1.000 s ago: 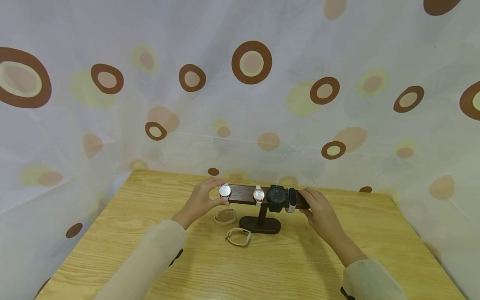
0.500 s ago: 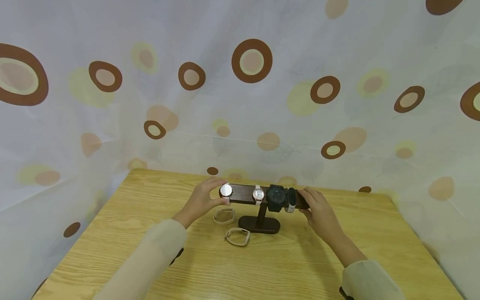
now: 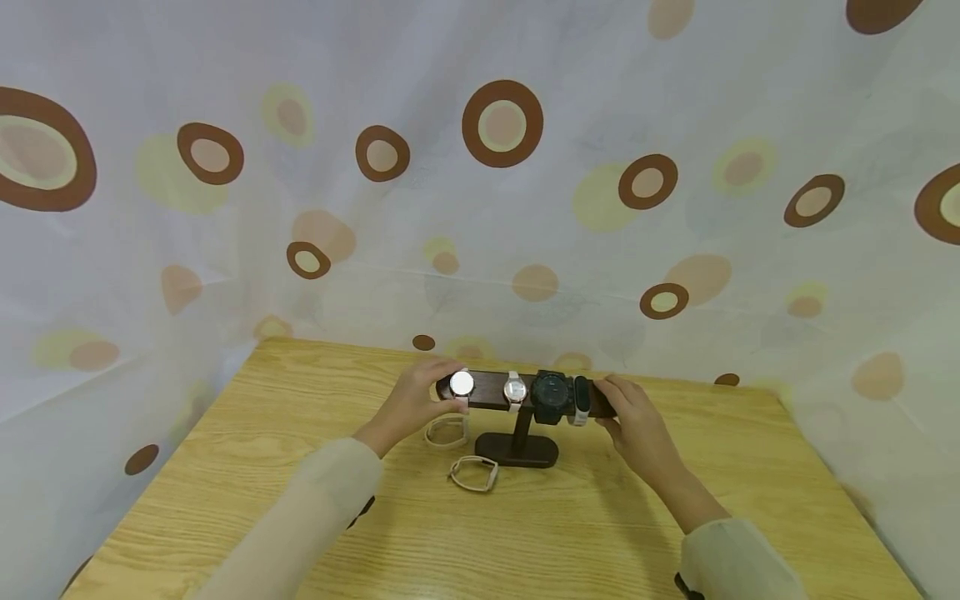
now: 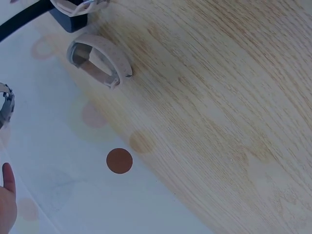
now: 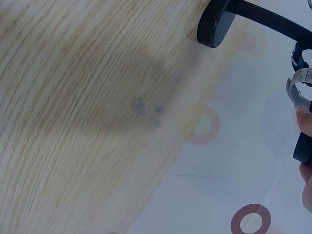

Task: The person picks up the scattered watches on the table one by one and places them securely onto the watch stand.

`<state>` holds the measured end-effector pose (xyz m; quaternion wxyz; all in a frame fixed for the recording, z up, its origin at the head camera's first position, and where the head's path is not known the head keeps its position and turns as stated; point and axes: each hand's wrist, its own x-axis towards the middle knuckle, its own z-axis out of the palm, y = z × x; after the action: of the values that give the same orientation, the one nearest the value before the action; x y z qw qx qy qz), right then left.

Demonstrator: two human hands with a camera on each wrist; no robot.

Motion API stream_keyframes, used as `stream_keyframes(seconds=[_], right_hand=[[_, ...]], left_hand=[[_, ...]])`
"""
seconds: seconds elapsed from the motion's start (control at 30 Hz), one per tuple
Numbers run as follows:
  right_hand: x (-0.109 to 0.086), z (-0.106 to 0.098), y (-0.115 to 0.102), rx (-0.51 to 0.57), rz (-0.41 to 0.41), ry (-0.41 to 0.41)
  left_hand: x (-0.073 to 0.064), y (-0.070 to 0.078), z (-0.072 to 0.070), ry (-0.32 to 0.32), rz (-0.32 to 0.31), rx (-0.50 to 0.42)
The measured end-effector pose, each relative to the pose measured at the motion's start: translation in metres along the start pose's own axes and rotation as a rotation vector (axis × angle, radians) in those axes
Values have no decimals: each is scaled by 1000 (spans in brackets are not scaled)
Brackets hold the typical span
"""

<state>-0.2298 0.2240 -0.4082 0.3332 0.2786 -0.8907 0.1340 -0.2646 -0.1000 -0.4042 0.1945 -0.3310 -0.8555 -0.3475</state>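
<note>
In the head view, a dark wooden watch stand holds several watches along its crossbar [image 3: 489, 390]. At the bar's left end my left hand [image 3: 416, 400] pinches a round-faced watch [image 3: 462, 383] with a bright, reflecting dial, fingers above and thumb below. My right hand [image 3: 641, 429] grips the opposite end of the bar, beside a fitness band [image 3: 581, 396] with a white strap. Between them sit a small white-strapped watch [image 3: 515, 390] and a bulky black watch [image 3: 551, 392]. The right wrist view catches only fingertips [image 5: 305, 122] at the bar end [image 5: 303, 148].
Two beige wristbands lie on the wooden table [image 3: 562, 533]: one band [image 3: 492, 477] in front of the stand's base [image 3: 517, 450], another band [image 3: 446, 446] to its left. A white curtain [image 3: 570, 300] with brown and yellow circles hangs behind the table.
My left hand has slid the round-faced watch a little to the right along the bar, baring the bar's left tip. My right hand keeps its grip on the right end.
</note>
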Motion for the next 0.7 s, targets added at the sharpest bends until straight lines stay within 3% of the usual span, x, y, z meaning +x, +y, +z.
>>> stream_keyframes(seconds=[0.5,0.7], right_hand=[[-1,1,1,5,9,2],[-1,1,1,7,9,8]], left_hand=[[5,9,4,-6,-7,-39],[7,11,9,10,5,-12]])
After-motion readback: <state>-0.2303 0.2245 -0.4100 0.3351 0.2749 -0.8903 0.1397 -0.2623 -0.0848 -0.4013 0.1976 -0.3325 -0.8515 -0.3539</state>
